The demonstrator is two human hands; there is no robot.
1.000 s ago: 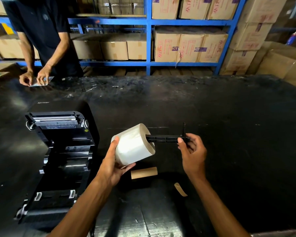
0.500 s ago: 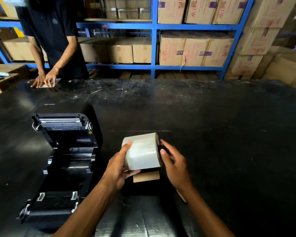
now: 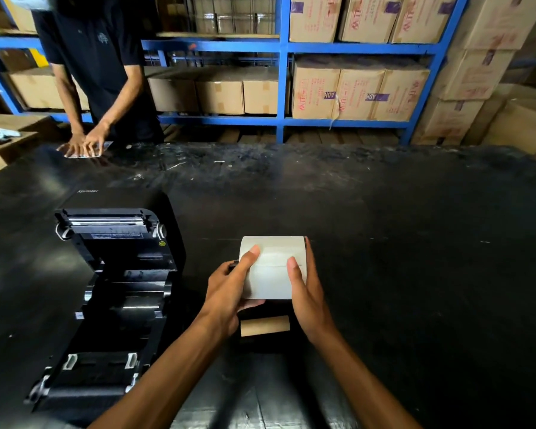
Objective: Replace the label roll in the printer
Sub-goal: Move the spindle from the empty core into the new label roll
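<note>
I hold a white label roll (image 3: 271, 269) over the black table, its axis lying left to right. My left hand (image 3: 229, 292) grips its left end, where a black spindle tip (image 3: 232, 264) pokes out. My right hand (image 3: 307, 292) presses on its right end, thumb on the front face. The black label printer (image 3: 115, 292) sits open to the left, lid tilted back, its roll bay empty. An empty brown cardboard core (image 3: 265, 325) lies on the table just under the roll.
Another person (image 3: 96, 72) stands at the far left edge of the table, both hands on a flat packet (image 3: 85, 149). Blue shelving (image 3: 280, 72) with cardboard boxes runs behind the black table (image 3: 415, 243). More boxes (image 3: 477, 72) are stacked at the right.
The black spindle, which stuck out to the right a second ago, has slid into the roll. My right hand has closed in on the roll's right end, and the roll has turned level.
</note>
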